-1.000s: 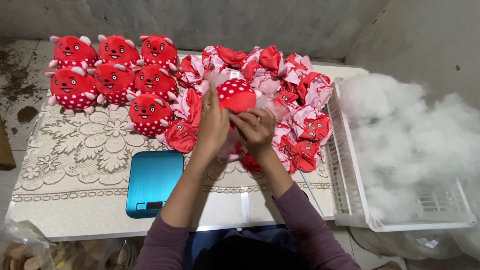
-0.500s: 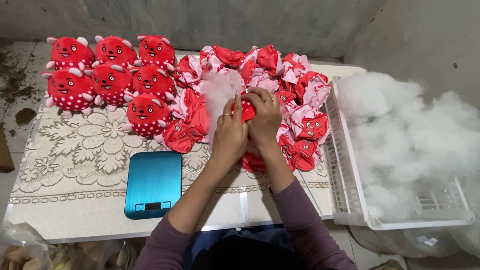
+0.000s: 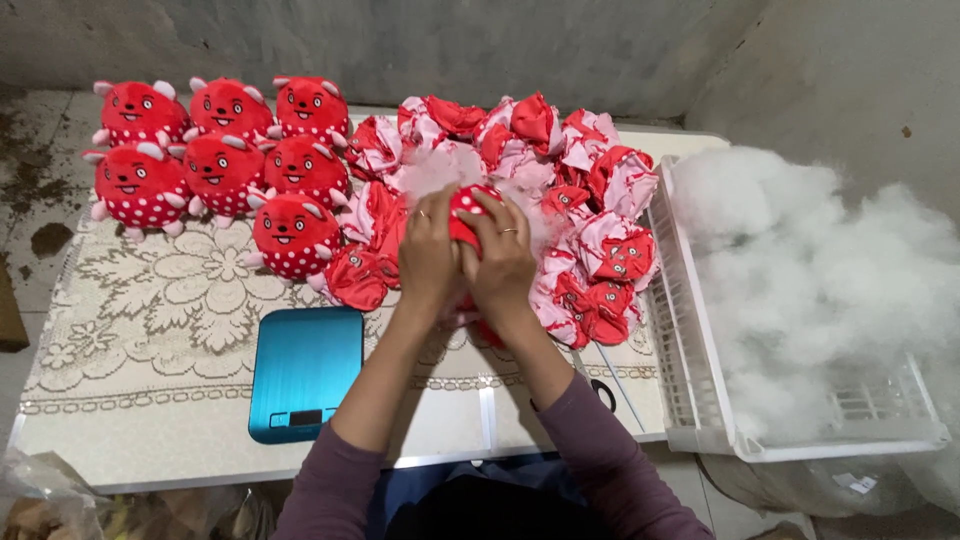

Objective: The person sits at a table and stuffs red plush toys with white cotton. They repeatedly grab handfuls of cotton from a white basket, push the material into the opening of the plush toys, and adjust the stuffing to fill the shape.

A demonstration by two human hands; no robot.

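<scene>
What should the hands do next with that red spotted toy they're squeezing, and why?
Probably push the white fluff deeper into the red spotted toy skin. The left hand and right hand both clasp it, fluff shows just behind it, and it looks less round than the finished plush toys lined up on the left.

The scene is seen from a single head-worn camera, aimed steeply down and forward over the worktop [image 3: 150,430] toward the grey wall [image 3: 500,40]. The forearms are framed at close range; the floor at the left edge is perhaps only partly caught.
</scene>
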